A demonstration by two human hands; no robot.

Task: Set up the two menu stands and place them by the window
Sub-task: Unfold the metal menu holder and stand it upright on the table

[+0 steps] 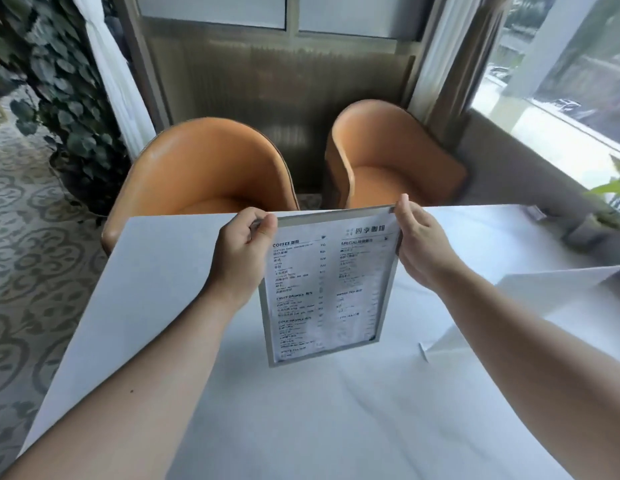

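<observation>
Both hands grip one menu stand (pixel 327 285) by its top corners — the left hand (pixel 242 251) pinching the corner at 11 o'clock, the right hand (pixel 419 244) the corner at 1 o'clock — holding it upright at mid-tabletop (pixel 163 271). A second stand (pixel 530 299) already sits at 3 o'clock toward the window (pixel 561 64), so the job looks about half done. The cloth toward 2 o'clock lies open — mind the far edge near the orange chairs (pixel 204 168).

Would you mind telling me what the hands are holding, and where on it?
Both hands hold the clear acrylic menu stand: left hand pinches its top left corner, right hand its top right.
</observation>
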